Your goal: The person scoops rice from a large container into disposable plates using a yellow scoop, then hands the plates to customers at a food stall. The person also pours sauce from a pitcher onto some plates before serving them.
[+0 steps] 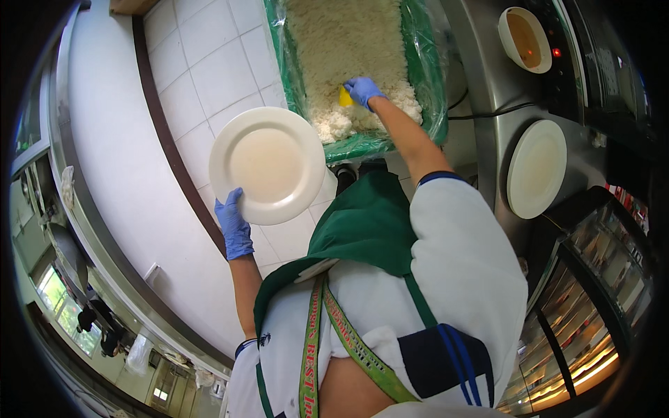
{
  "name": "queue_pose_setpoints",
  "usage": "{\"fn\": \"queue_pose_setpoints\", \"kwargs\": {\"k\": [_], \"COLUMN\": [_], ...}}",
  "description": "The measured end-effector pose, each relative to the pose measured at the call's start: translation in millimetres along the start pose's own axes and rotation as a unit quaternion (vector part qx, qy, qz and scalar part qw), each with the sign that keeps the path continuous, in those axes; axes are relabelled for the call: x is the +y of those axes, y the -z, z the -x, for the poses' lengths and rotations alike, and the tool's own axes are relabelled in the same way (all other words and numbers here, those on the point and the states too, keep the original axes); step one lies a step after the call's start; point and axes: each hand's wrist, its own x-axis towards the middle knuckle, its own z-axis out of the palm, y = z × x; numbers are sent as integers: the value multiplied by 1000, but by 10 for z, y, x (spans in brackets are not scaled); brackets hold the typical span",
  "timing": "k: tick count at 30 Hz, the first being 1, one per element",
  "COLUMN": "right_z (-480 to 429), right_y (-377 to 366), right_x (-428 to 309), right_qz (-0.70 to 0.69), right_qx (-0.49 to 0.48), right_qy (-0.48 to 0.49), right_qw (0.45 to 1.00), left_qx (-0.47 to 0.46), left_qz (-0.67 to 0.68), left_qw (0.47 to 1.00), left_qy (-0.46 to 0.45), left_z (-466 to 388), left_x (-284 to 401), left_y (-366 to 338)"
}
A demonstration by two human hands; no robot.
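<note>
My left hand [233, 223], in a blue glove, grips the near-left rim of a round white plate [266, 164]. No food shows on the plate, which is held beside the lower left corner of a green bin [436, 99]. Clear plastic film lines the bin, and cooked white rice [355, 36] fills it. Over the near end of the rice, my gloved right hand [363, 92] is closed around a yellow scoop or cup [345, 97]. The scoop's lower edge meets the rice, and my fingers hide part of it. Loose clumps of rice lie around it.
On the right, a stainless steel counter [488, 136] carries another white plate [537, 168] and a white bowl [525, 40] of brown liquid. A black cable [491, 113] runs from the counter towards the bin. A glass display case [569, 308] stands lower right; a white wall [120, 130] rises left.
</note>
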Motion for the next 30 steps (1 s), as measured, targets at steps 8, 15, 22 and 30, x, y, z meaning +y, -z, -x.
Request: {"fn": "queue_pose_setpoints", "kwargs": {"k": [8, 15, 22, 30], "right_z": [8, -266, 133, 1113], "right_y": [101, 675, 1727, 800], "right_x": [-182, 42, -851, -1994], "right_qz": [169, 214, -195, -286], "right_qx": [-295, -477, -394, 71], "right_qy": [-82, 147, -148, 69], "right_qw": [937, 840, 886, 953], "left_qx": [8, -9, -50, -62], "left_qz": [62, 85, 117, 174], "left_qw": [998, 996, 991, 982], "left_qy": [3, 9, -38, -42], "left_z": [55, -43, -272, -481], "left_x": [-156, -159, -320, -500], "left_y": [5, -118, -482, -820]}}
